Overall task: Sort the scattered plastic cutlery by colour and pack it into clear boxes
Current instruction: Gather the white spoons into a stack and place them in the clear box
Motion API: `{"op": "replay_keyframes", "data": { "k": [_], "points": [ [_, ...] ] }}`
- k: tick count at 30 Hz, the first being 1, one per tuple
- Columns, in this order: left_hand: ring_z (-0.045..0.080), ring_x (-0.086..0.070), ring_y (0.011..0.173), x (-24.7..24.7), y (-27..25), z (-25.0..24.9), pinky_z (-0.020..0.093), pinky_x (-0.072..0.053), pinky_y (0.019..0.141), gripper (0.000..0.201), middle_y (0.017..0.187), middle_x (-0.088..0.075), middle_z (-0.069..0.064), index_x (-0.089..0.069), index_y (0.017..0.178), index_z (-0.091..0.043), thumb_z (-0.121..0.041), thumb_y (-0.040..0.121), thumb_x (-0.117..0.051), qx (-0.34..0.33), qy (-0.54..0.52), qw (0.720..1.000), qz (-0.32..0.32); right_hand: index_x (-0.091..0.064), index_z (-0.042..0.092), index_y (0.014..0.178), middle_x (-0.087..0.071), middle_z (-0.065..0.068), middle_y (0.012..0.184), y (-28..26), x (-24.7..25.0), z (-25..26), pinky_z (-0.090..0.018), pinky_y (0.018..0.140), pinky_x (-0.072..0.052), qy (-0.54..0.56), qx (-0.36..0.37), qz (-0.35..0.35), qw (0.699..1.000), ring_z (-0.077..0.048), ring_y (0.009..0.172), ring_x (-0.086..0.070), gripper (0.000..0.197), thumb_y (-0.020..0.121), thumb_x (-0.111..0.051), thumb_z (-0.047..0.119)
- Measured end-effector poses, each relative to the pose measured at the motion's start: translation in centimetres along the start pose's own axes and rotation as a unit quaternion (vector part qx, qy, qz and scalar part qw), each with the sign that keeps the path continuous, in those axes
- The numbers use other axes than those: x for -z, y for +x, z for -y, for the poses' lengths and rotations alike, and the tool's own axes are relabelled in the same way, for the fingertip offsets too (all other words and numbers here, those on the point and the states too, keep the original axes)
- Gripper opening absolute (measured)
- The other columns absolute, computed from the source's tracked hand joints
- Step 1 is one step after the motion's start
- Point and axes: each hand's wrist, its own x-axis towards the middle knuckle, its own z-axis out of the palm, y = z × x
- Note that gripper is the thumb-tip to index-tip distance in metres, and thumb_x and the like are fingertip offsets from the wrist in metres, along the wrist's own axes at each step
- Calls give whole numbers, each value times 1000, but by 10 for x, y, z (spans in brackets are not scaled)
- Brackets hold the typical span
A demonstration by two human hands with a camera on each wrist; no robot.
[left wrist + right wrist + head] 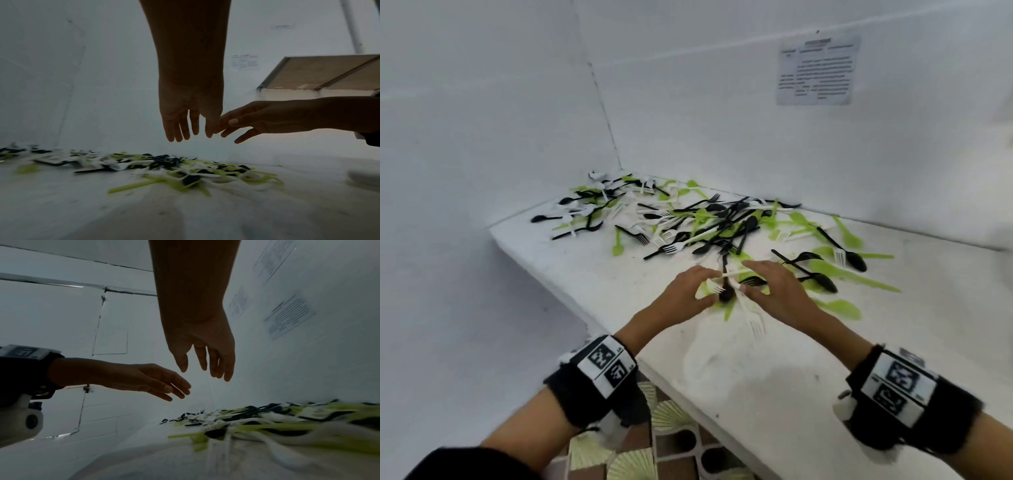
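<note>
Black, green and white plastic cutlery (pixel 705 226) lies scattered over the white table (pixel 791 394), thickest toward the back corner. My left hand (pixel 685 294) and right hand (pixel 777 291) hover side by side over the pile's near edge, fingers straight, nothing in them. Between them lie a black spoon (pixel 726 293) and a white fork (pixel 755 323). The left wrist view shows the left hand (pixel 185 125) above the blurred cutlery (pixel 185 175), the right hand (pixel 257 120) almost touching it. In the right wrist view the right hand (pixel 205 356) is equally empty. No clear box is in view.
White walls close the table at the left and back, with a paper notice (pixel 818 68) on the back wall. The table's front edge (pixel 654 377) runs diagonally above a patterned tiled floor (pixel 640 452). A wood-panelled surface (pixel 329 71) shows at the right.
</note>
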Motion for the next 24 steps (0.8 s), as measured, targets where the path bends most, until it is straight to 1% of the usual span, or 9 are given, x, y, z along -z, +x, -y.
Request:
{"op": "replay_keyframes", "data": {
  "k": [2,5,7,10,14,17,20,22,24],
  "points": [
    [27,-53,111,13,-9,23,24,-37,88,40,120,-58,13,-56,123,-5,-10,84,-66,28,5,1000,-10,-51,7,131,-54,-14,131,18,-24,17,-27,101,-30,2,13,8,1000,-28,124,-47,49,87,-64,21],
    [23,-50,116,31,-21,55,22,-34,90,40,126,-55,11,-53,126,-6,-13,88,-63,73,5,997,-22,-47,10,135,-50,-12,135,41,-56,38,-26,102,-26,5,20,39,999,-26,127,-43,49,90,-60,23],
    [22,-50,116,42,-29,74,19,-33,88,40,125,-55,11,-53,127,-7,-14,88,-62,96,-1,995,-35,-44,13,137,-47,-9,138,56,-73,51,-26,103,-25,4,24,63,998,-24,129,-40,49,91,-58,26],
    [23,-51,113,55,-41,104,16,-32,82,39,123,-56,12,-53,126,-6,-14,89,-61,125,-15,990,-64,-42,15,138,-47,-7,138,78,-97,70,-24,102,-24,-6,35,94,995,-23,129,-40,49,93,-55,27],
    [22,-52,110,74,-53,143,18,-35,83,37,119,-57,12,-53,124,-7,-13,89,-61,155,-30,983,-96,-47,14,135,-50,-9,135,110,-127,90,-30,105,-29,11,53,105,993,-25,126,-43,48,90,-60,24],
    [21,-52,110,89,-57,171,20,-36,85,36,118,-57,12,-53,124,-7,-12,89,-60,170,-38,978,-114,-51,10,131,-55,-12,130,137,-147,104,-29,99,-32,24,74,102,992,-28,120,-50,46,88,-63,19],
    [21,-53,109,108,-52,202,20,-37,85,35,117,-58,13,-54,123,-5,-11,89,-60,173,-36,976,-125,-51,10,131,-55,-11,129,170,-169,117,-30,97,-35,32,87,106,990,-27,118,-51,45,88,-63,19],
    [22,-53,108,122,-45,226,18,-36,84,34,116,-58,13,-55,122,-5,-10,88,-60,170,-32,976,-131,-52,11,130,-56,-11,127,195,-184,125,-26,91,-36,41,90,107,989,-25,115,-52,45,88,-63,19],
    [21,-53,108,138,-36,249,16,-36,83,33,115,-59,13,-55,121,-5,-10,88,-60,170,-30,976,-130,-53,9,129,-58,-12,125,219,-199,134,-22,86,-34,50,94,98,989,-25,113,-53,44,87,-64,17]
  ]
}}
